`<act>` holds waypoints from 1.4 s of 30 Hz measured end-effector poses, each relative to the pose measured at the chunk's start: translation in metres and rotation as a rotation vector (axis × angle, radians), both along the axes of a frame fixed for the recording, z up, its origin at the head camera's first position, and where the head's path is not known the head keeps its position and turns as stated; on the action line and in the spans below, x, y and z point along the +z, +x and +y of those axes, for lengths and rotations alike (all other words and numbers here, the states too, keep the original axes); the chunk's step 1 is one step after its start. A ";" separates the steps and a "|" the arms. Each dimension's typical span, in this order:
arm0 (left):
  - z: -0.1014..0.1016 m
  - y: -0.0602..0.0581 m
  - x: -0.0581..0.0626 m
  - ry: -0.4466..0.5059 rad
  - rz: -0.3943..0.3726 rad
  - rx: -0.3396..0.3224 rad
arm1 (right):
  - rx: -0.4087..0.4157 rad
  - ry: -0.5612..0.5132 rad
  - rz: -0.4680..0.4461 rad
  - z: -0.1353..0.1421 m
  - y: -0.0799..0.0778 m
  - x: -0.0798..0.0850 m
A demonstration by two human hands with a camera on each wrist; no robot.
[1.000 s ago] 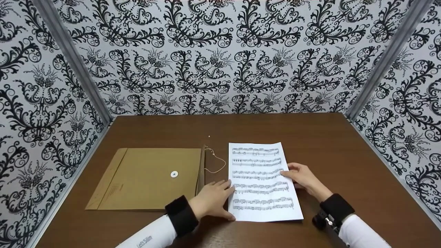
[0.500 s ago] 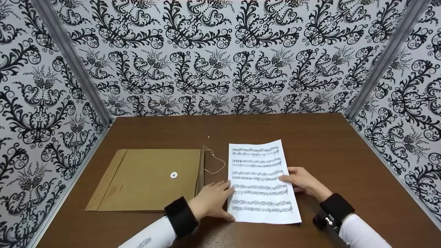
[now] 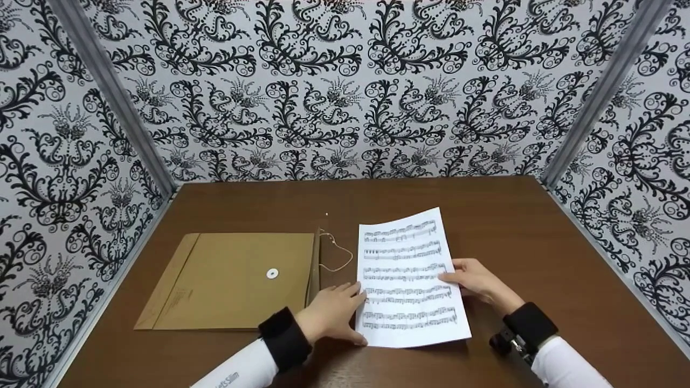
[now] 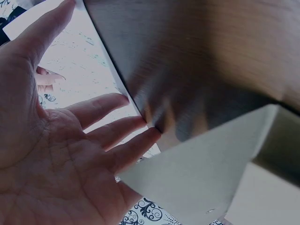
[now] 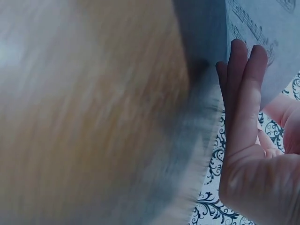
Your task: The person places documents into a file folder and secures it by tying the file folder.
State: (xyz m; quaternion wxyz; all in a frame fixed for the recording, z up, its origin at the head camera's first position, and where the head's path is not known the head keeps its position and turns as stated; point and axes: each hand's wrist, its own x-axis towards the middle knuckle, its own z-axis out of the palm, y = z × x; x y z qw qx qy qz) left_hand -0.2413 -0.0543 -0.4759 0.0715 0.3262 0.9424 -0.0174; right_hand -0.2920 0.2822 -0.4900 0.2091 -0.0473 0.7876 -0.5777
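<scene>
A white page of sheet music (image 3: 407,302) lies in front of me, its right side lifted and bowed above the table. My right hand (image 3: 482,280) pinches its right edge, thumb on top and fingers underneath; the right wrist view shows those fingers (image 5: 246,70) straight against the back of the page. Spread along the left edge is my left hand (image 3: 334,312), thumb near the lower left corner. In the left wrist view its fingertips (image 4: 123,99) touch the paper's edge. A brown string-tie envelope (image 3: 232,285) with a white button (image 3: 272,274) lies left of the page.
The envelope's mouth gapes slightly on its right side, close to my left hand. A thin string (image 3: 345,258) loops out of it toward the page. Patterned walls (image 3: 345,108) enclose the brown table (image 3: 259,202) at the back and both sides.
The right side of the sheet music has risen, its upper right corner the most, lifted by my right hand. My left hand and the envelope stay where they were.
</scene>
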 end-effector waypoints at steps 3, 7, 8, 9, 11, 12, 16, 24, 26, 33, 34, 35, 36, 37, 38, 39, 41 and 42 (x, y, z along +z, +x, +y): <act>0.001 0.000 0.002 -0.024 0.002 -0.002 | 0.004 -0.049 -0.006 0.001 0.000 0.002; 0.000 0.000 0.004 -0.023 -0.003 0.003 | -0.002 -0.078 -0.002 0.003 0.001 0.007; 0.000 0.000 0.004 -0.013 -0.008 0.006 | -0.001 -0.085 0.000 0.003 0.001 0.008; 0.000 0.000 0.004 -0.002 -0.013 0.007 | 0.002 -0.090 0.001 0.004 0.002 0.009; -0.001 -0.001 0.003 0.022 -0.019 0.010 | 0.002 -0.099 0.003 0.005 0.003 0.010; -0.001 -0.001 0.003 0.034 -0.026 0.014 | -0.001 -0.105 0.004 0.005 0.003 0.012; -0.005 0.001 0.003 0.099 -0.057 0.039 | -0.007 -0.141 0.008 0.007 0.005 0.015; -0.010 0.008 0.012 0.280 -0.027 0.130 | -0.025 -0.201 0.027 0.013 0.003 0.018; -0.010 0.008 0.014 0.324 -0.027 0.165 | -0.033 -0.197 0.033 0.014 0.002 0.017; -0.013 0.004 0.022 0.563 -0.089 0.213 | -0.044 -0.211 0.056 0.010 0.002 0.023; -0.013 0.003 0.023 0.601 -0.110 0.223 | -0.051 -0.212 0.061 0.009 0.003 0.025; -0.014 0.001 0.024 0.638 -0.130 0.235 | -0.062 -0.211 0.063 0.009 0.002 0.026; -0.015 0.000 0.024 0.674 -0.154 0.252 | -0.068 -0.212 0.066 0.008 0.002 0.027; -0.016 -0.001 0.025 0.709 -0.177 0.268 | -0.075 -0.216 0.068 0.007 0.002 0.028; -0.016 -0.003 0.025 0.743 -0.200 0.283 | -0.083 -0.226 0.067 0.007 0.002 0.029; -0.017 -0.004 0.026 0.775 -0.227 0.294 | -0.091 -0.245 0.067 0.006 0.001 0.030; -0.019 -0.006 0.026 0.836 -0.278 0.302 | -0.100 -0.275 0.069 0.004 0.001 0.031; -0.019 -0.007 0.026 0.864 -0.303 0.300 | -0.102 -0.288 0.067 0.003 0.000 0.031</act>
